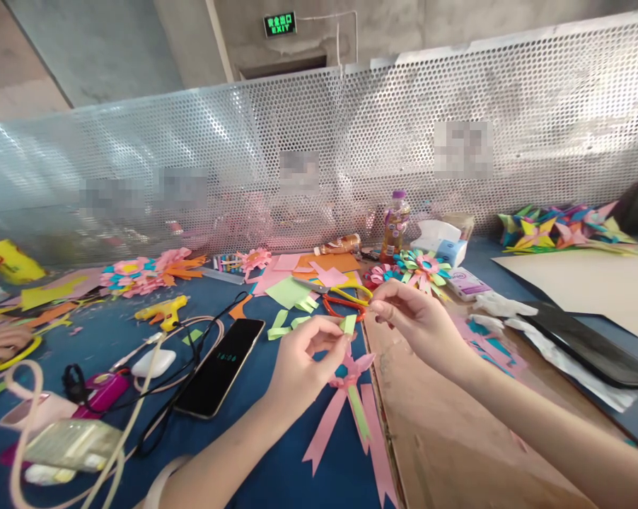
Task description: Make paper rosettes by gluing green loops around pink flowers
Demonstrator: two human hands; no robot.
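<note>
My left hand [303,357] pinches a folded light green paper strip [349,324] between thumb and fingertips. Close to its right, my right hand [417,325] has thumb and fingers drawn together; whatever they hold, if anything, is too small to make out. Just behind the hands lie scissors with yellow and orange handles [341,292], partly hidden. Below my left hand rests a pink paper flower with long notched tails [327,430], one green strip among them. Several curled green paper strips [279,325] are on the blue tabletop left of my fingers.
A phone [221,367], cables and a yellow glue gun [163,311] occupy the left side. Another person's hand [3,343] is at the far left. Paper sheets [287,292], a drink bottle [396,226] and finished flowers [425,268] stand behind; a brown board [441,438] lies right.
</note>
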